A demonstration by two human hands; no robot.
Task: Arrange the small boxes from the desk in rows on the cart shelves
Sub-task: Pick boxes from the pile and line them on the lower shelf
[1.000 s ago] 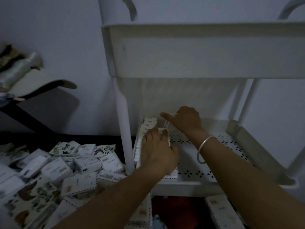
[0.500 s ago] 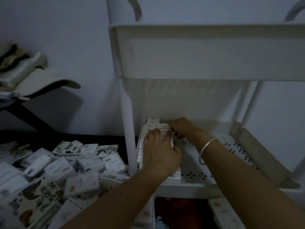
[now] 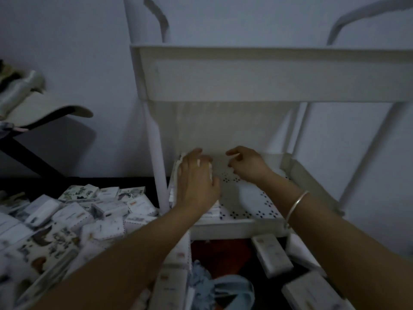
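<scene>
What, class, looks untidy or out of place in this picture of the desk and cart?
The boxes on the desk lie in a jumbled heap, tilted every way. Under the cart's shelf, loose boxes sit at odd angles beside a crumpled blue cloth. The row under the left hand is mostly hidden.

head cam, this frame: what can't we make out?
All head view.
Row of boxes on the middle shelf: mostly under the left hand; count unreadable.
Right hand: fingers curled and blurred; whether its grip holds anything is unclear.
Top shelf: its front wall hides the contents.
Lower boxes: cut off by the bottom edge.
Desk boxes: print too dark and blurred to read.
</scene>
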